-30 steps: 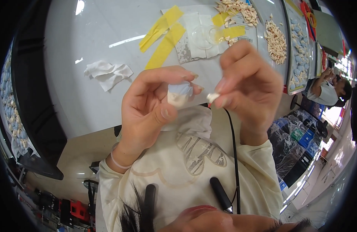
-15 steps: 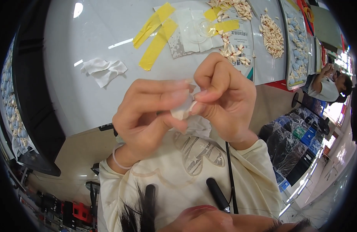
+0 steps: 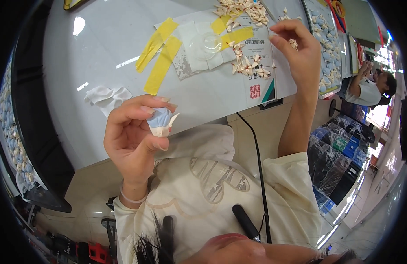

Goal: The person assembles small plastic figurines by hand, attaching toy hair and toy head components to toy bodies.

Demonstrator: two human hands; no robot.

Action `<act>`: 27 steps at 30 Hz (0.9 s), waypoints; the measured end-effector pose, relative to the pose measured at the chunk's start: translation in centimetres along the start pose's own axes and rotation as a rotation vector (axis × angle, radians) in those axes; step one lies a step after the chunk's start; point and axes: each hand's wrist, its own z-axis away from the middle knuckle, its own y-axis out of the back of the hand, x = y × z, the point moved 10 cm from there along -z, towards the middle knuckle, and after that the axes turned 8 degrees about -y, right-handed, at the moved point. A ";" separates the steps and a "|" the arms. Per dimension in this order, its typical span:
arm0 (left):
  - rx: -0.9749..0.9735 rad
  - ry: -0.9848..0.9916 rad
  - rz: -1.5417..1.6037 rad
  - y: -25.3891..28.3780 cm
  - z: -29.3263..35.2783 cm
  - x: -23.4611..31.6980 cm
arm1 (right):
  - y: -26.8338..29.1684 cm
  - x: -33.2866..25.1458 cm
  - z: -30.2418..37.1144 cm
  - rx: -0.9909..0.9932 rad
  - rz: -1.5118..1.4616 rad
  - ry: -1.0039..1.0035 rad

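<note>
My left hand (image 3: 128,132) pinches a small blue and cream figurine (image 3: 159,119) between thumb and fingers, above the table's near edge. A pointed cream piece (image 3: 173,119) sticks out from the figurine's right side, with a spot of red below it. My right hand (image 3: 300,48) is raised at the right, thumb and forefinger apart, with nothing visible between them. It is beside loose pointed cream pieces (image 3: 247,61) with reddish ends, and it partly hides more of them. A clear round dish (image 3: 208,46) rests on a white pad left of these pieces.
Yellow tape strips (image 3: 163,66) and a crumpled white tissue (image 3: 107,98) lie on the table. A tray of blue and cream figurines (image 3: 329,53) stands at the right; another, black-edged tray (image 3: 42,132) is at the left. A co-worker (image 3: 366,90) sits far right.
My hands have come apart. The left has moved slightly left and down with the figurine, now plainly seen; the right has let go and moved up and right toward the pointed pieces.
</note>
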 end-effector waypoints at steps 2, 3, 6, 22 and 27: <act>-0.016 0.063 0.017 -0.3 0.1 -0.6 | -0.3 -0.9 -0.8 -0.036 0.105 0.050; -0.017 0.064 0.015 -0.4 0.1 -0.7 | -1.4 -2.1 -1.4 -0.080 0.216 0.078; -0.032 0.078 0.026 -0.7 0.2 -0.9 | -2.5 -1.8 -2.0 -0.143 0.358 0.080; 0.022 0.169 -0.136 0.3 0.2 -1.2 | 0.2 -1.9 0.8 -0.126 -0.123 0.092; 0.009 0.171 -0.125 0.7 0.4 -0.9 | 0.3 -1.6 2.1 -0.143 -0.364 0.003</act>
